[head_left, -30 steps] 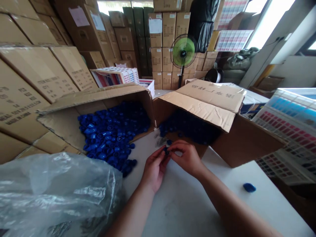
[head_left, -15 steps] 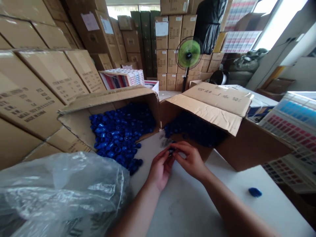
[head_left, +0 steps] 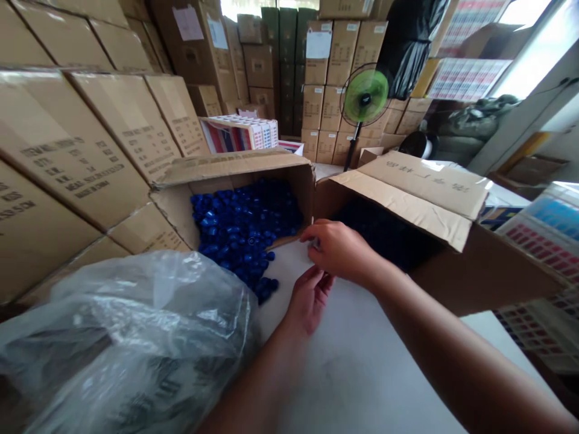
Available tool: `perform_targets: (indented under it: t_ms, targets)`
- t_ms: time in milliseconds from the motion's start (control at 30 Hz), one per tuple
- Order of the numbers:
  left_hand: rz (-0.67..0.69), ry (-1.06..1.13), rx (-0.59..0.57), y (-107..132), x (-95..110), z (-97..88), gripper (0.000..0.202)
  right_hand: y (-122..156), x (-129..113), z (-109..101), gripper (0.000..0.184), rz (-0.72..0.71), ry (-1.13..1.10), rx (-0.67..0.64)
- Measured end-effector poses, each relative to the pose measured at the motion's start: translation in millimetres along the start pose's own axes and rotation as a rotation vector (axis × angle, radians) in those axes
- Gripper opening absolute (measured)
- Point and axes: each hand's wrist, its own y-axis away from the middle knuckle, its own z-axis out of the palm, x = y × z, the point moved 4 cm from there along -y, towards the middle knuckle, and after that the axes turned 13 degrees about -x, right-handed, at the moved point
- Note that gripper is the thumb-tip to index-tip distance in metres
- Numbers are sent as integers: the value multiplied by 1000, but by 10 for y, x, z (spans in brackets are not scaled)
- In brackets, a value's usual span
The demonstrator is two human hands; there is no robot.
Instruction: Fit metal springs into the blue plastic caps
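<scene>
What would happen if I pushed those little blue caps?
The blue plastic caps are probably light and hard, lying in a loose heap. Being round, they would likely roll, and those spilled onto the white table could scatter easily.

Daylight totally blows out the window [head_left: 529, 42], while the inside of the carton [head_left: 384, 235] goes super dark. Edges bend hard, fisheye style.

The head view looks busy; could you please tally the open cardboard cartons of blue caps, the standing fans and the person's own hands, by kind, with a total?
Open cartons of blue caps: 2 (left carton, right carton)
Standing fan: 1
Hands: 2 (left hand, right hand)
Total: 5
</scene>
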Motion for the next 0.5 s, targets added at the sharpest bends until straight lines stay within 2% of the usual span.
perform_targets:
  t_ms: [100, 167, 267, 400, 500]
  targets:
    - [6, 31, 2, 9, 31, -2, 16, 15, 155, 63, 30, -27, 47, -197]
    - [14, 28, -39, 3, 52, 11, 18, 133, 274, 140, 29, -72, 2, -224]
    - [23, 31, -85, -12, 63, 20, 19, 283, 415, 267, 27, -80, -123, -158]
    - [-49, 38, -66, -14, 30, -8, 23, 341, 601, 398, 26, 74, -407, 16]
    - [-74, 23, -62, -3, 29, -17, 26, 360, 655, 464, 30, 92, -532, 53]
